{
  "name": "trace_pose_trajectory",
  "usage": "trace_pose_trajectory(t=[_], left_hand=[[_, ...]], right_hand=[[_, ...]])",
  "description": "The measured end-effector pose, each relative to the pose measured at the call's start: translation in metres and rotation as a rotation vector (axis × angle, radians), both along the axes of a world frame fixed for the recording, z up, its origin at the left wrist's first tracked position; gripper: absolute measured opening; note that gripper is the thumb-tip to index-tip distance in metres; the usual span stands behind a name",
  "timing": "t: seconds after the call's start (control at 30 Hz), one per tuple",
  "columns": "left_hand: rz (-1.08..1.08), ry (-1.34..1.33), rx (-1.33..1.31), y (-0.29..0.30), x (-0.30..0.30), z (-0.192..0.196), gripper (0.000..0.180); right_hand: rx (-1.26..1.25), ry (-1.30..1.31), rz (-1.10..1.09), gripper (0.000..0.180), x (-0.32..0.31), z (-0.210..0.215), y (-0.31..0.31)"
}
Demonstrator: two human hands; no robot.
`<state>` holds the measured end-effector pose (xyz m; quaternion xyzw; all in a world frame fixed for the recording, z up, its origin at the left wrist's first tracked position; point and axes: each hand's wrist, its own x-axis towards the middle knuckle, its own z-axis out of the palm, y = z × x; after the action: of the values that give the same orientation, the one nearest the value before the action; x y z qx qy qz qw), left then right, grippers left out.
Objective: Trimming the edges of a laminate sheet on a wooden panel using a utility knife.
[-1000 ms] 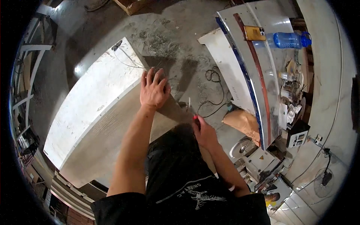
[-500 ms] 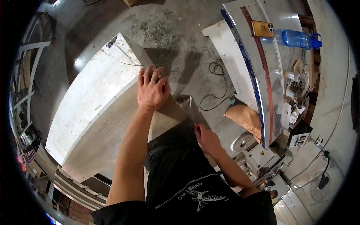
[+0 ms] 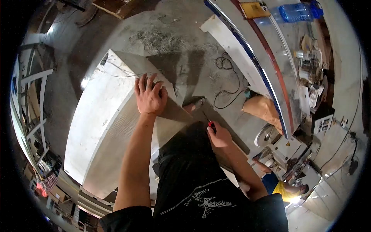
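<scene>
A large curved white panel (image 3: pixel 91 104) with a bare tan side face (image 3: pixel 119 143) stands in front of me, to the left. My left hand (image 3: pixel 150 96) lies on its upper edge, fingers spread toward the far corner. A thin wire (image 3: pixel 119 75) runs from a small dark lump (image 3: pixel 104 59) on the white top to those fingertips; whether they press on it I cannot tell. Close to my right thigh, my right hand (image 3: pixel 220 136) is closed around a red-handled screwdriver (image 3: pixel 211 124). Its thin shaft points up and left, apart from the panel.
On the right, a long bench (image 3: pixel 266 50) carries a yellow phone (image 3: pixel 255 10) and a blue water bottle (image 3: pixel 295 13). A dark cord (image 3: pixel 228 91) and a tan sack (image 3: pixel 261 110) lie beside it. Another person (image 3: pixel 276 183) is at the lower right. Shavings (image 3: pixel 158 40) cover some floor.
The view has shifted, and the bench now sits higher in it. My right hand still grips the screwdriver, whose shaft shows more clearly. Another person has come into view at lower right.
</scene>
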<state>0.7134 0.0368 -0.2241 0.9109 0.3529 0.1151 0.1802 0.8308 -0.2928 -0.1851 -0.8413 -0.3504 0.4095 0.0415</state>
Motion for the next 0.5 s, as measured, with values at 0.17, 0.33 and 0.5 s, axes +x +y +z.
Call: trace_pose_trajectory(t=[0.17,0.33,0.5], left_hand=[[-0.037,0.017,0.019,0.0,-0.001,-0.002,0.023],[-0.054,0.073,0.037,-0.003,0.0,-0.002,0.024],[-0.073,0.1,0.046,-0.007,0.002,-0.003,0.031]], right_hand=[[0.243,0.104,-0.362,0.037,-0.032,-0.037,-0.039],[0.333,0.097,-0.805,0.041,-0.07,-0.041,-0.032],[0.361,0.078,-0.799,0.046,-0.093,-0.023,-0.031]])
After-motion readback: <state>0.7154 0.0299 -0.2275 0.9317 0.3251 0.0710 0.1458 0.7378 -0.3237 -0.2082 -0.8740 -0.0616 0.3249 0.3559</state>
